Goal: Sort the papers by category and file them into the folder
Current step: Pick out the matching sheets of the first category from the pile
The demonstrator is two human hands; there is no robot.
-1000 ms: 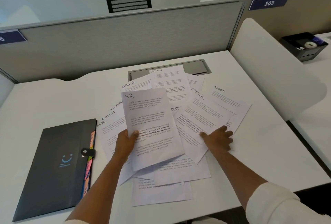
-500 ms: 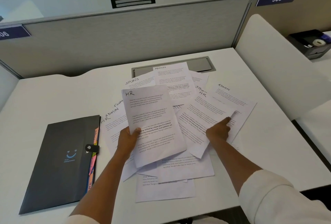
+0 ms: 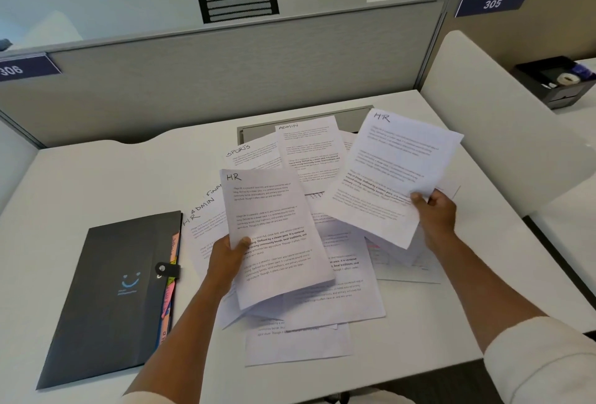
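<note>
RISK: thin white printed sheets headed HR, one lifted in each hand, liable to buckle or slip from edge-only pinches, or to drag loose pile sheets (ADMIN, SPORTS) off the white desk [image 3: 80,177] | LEFT SHEET [image 3: 274,236]: pinched by left hand [image 3: 225,258] at its left edge, above pile | RIGHT SHEET [image 3: 390,174]: pinched by right hand [image 3: 437,216] at its lower right edge, raised | FOLDER: dark grey snap-closed folder with coloured tabs [image 3: 113,290], flat, just left of left hand, untouched

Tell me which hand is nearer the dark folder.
Left. The left hand holds an HR sheet just right of the folder; the right hand holds another HR sheet across the paper pile, far to the right.
</note>
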